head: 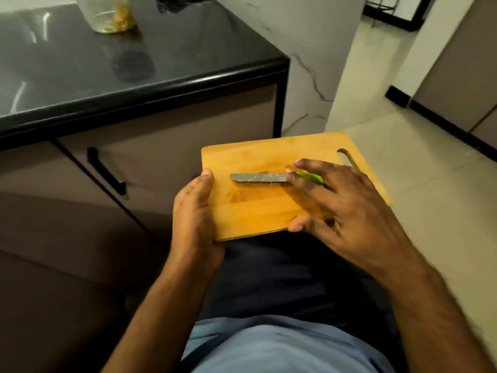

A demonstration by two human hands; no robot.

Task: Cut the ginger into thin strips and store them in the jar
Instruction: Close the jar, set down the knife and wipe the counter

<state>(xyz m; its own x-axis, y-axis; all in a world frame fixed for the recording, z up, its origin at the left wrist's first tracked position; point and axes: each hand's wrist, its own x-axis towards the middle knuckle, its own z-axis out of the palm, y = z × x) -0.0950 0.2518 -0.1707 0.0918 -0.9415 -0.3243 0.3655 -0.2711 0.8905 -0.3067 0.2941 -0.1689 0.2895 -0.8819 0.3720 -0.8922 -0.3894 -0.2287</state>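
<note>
While the left hand (pixel 197 211) grips the cutting board (pixel 258 208) edge, the right hand (pixel 336 200) lies flat — fingers straight — pinning the knife (pixel 258 178); jar (pixel 107 13) well apart.

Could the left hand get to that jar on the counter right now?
Probably not yet: the left hand grips the cutting board, and the jar stands far back on the countertop.

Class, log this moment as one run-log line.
left hand: grips cutting board edge | right hand: rests on knife | board: no ginger pieces | jar: on counter, holds strips
</note>
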